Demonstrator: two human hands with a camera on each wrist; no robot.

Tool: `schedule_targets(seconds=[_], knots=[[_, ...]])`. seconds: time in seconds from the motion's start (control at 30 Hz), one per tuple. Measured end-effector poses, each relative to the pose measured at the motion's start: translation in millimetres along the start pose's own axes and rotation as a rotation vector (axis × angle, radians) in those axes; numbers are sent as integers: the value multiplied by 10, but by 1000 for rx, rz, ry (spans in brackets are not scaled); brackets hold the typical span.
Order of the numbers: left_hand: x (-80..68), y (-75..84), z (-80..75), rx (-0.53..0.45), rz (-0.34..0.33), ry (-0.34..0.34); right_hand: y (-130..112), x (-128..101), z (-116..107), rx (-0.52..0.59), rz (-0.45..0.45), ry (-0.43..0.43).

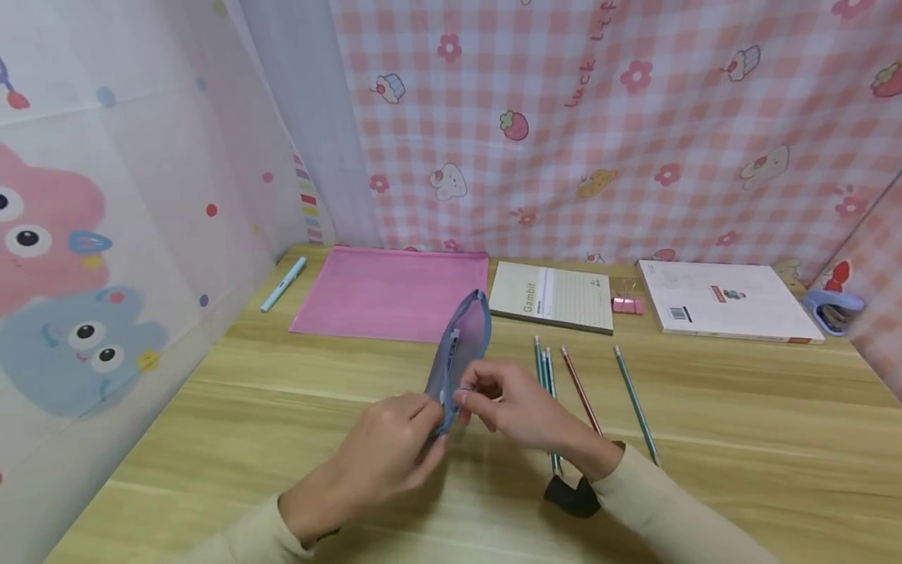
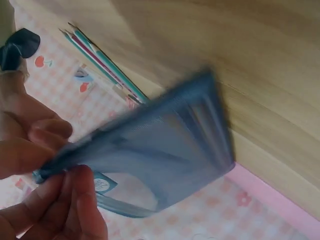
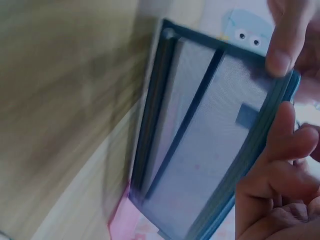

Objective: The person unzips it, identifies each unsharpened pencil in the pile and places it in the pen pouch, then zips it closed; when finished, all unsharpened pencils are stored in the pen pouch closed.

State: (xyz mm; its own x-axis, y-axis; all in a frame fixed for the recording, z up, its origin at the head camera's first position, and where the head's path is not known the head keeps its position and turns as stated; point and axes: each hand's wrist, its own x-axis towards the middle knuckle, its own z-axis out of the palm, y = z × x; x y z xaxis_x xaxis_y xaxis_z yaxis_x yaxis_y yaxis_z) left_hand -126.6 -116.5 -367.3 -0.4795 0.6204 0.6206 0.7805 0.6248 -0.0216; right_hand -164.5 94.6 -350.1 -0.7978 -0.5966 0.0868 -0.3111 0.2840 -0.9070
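A blue mesh zip pouch [image 1: 461, 348] is held up on edge above the wooden desk [image 1: 211, 407]. My left hand [image 1: 395, 454] pinches its near corner, and my right hand [image 1: 503, 407] pinches the same end at the zip. In the left wrist view the pouch [image 2: 155, 150] is blurred, with fingers [image 2: 75, 200] clamped on its corner. The right wrist view shows the pouch [image 3: 200, 145] close up, with a finger [image 3: 285, 145] curled over its edge and a thumb [image 3: 280, 50] above.
Several pencils [image 1: 585, 392] lie just right of my hands. Along the back of the desk lie a pink mesh folder [image 1: 391, 294], a Gambit notebook [image 1: 553, 298], pink clips [image 1: 627, 305], a white book [image 1: 726, 301] and a pale blue pen [image 1: 283, 284]. Curtains close in the sides.
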Motion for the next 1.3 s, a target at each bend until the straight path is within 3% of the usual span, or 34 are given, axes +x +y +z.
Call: schedule_targets(seconds=[0.23,0.37,0.5,0.63,0.77,1.07,1.3], knots=[[-61,51,-54,125,50,-7,100,126,-100,-177,-40,100],[-143,58,-73,147,99,-2,195,193,-250,-381,-58,230],[-238,58,-101,154,139,-59,316,246,-427,-558,-71,349],[-311,50,-155,150,140,-135,394,282,-587,-642,-103,448],[-361,31,-218,148,131,-179,444,308,-708,-658,-90,494],[-389,-32,-269,175,95,-181,516,307,-783,-574,-60,421],[-451,-197,-338,233,37,-252,519,155,-777,-535,-51,351]])
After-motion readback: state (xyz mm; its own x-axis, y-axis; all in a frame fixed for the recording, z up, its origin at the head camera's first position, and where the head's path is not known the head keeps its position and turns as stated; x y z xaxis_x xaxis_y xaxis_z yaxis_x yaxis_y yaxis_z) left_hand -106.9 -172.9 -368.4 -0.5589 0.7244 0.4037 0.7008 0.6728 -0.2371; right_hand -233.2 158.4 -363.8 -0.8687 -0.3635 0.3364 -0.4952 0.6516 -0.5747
